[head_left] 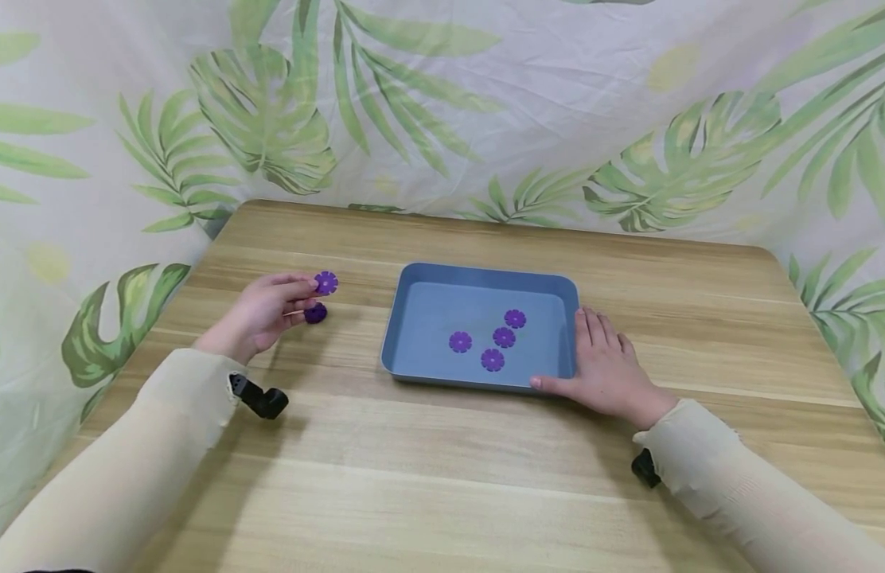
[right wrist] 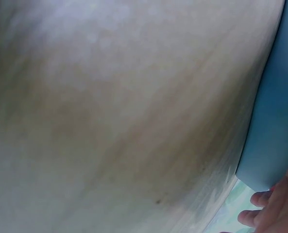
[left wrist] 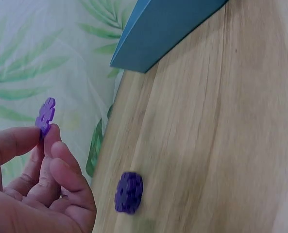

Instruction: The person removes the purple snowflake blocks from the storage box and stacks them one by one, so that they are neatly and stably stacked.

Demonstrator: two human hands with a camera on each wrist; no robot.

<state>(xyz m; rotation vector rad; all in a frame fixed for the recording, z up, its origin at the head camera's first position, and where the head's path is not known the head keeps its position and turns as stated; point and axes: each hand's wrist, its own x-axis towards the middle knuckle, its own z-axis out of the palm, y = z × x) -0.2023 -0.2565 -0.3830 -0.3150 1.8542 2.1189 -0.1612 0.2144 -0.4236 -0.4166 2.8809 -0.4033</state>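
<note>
My left hand [head_left: 269, 312] pinches a purple flower-shaped plastic disc [head_left: 326, 282] between thumb and fingertips, holding it up above the table. On the wood below lies a small stack of darker purple discs [left wrist: 129, 192], partly covered by the fingers in the head view. A blue-grey rectangular tray [head_left: 478, 274] stands to the right of it, with several like discs [head_left: 493, 360] spread over the right half of its floor. Against the tray's front right corner rests my right hand [head_left: 606, 368], fingers extended along the right wall and thumb at the front rim.
The wooden table [head_left: 414, 477] reaches back to a leaf-printed cloth [head_left: 442, 103] that hangs behind it and along the sides. A black wrist camera [head_left: 259, 398] is strapped at the left sleeve, and another one [head_left: 645, 468] at the right.
</note>
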